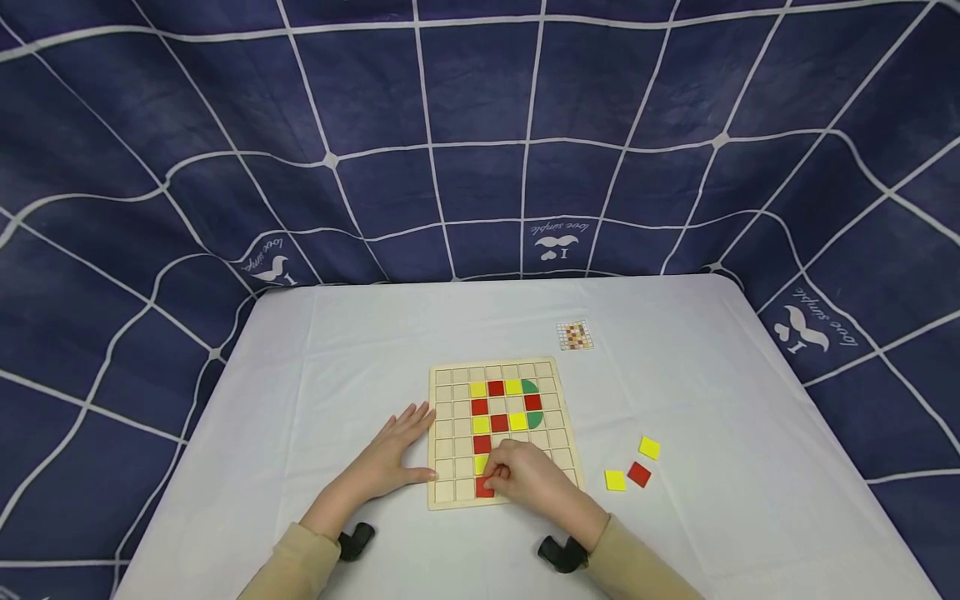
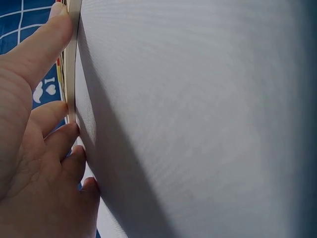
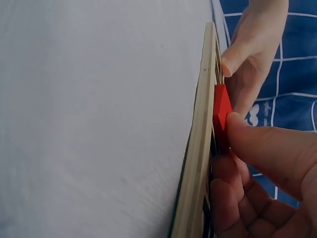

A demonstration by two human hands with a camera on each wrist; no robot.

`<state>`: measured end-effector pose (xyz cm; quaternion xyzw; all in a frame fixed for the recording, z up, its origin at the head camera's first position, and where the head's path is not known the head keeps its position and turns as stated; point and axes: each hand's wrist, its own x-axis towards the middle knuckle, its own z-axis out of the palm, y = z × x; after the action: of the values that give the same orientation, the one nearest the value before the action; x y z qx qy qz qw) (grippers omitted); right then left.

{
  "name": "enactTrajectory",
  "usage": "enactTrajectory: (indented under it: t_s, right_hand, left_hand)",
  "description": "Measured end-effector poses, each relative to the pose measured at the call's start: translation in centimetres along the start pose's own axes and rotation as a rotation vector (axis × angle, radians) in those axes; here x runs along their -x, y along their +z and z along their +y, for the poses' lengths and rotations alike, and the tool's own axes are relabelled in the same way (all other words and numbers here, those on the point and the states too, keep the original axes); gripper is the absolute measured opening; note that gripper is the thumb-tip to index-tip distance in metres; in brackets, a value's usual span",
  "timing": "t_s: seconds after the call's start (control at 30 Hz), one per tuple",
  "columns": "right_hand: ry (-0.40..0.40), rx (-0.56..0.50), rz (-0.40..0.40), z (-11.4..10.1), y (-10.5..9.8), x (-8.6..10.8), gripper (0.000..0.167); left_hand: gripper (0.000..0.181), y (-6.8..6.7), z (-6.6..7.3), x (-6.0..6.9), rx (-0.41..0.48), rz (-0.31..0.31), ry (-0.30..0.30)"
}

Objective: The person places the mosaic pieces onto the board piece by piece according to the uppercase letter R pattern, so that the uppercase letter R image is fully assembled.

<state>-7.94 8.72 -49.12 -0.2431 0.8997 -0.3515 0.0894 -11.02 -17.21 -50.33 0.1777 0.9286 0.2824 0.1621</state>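
A square wooden grid board (image 1: pixel 445 446) lies on the table, with red and yellow square tiles and two green rounded pieces set in its cells. My right hand (image 1: pixel 528 477) pinches a red square tile (image 3: pixel 221 111) between thumb and fingers at the board's bottom row. In the right wrist view that tile sits slightly tilted at the board's edge; whether it is fully seated I cannot tell. My left hand (image 1: pixel 386 458) rests along the board's left side, fingers extended, with thumb and fingertips touching the edge.
To the right of the board lie two yellow tiles, one nearer (image 1: pixel 615 481) and one farther (image 1: pixel 649 448), with a red tile (image 1: pixel 639 475) between them. A small pattern card (image 1: pixel 574 335) lies beyond the board. Dark blue checked cloth (image 1: pixel 480 192) hangs behind the white table (image 1: pixel 360 350).
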Motion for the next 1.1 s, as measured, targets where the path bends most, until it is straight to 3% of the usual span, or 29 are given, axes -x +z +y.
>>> enactTrajectory:
  t_s: [0.37,0.6,0.9,1.1]
  right_hand:
    - [0.009,-0.007,-0.005,0.2,-0.2,0.2,0.007]
    - [0.072,-0.075,0.038,1.3,-2.0,1.3,0.005]
    - [0.296,-0.205,0.137,5.3,-6.4,3.9,0.01]
    - [0.419,-0.153,0.213,8.0,-9.2,5.9,0.015]
  left_hand:
    - [0.095,0.0,-0.1,0.1,-0.006,0.002,0.005]
    - [0.095,-0.1,0.0,0.2,0.009,0.001,0.017]
    - [0.096,-0.1,0.1,0.1,-0.002,-0.001,0.012]
    - [0.096,0.0,0.2,0.1,-0.008,0.003,0.011]
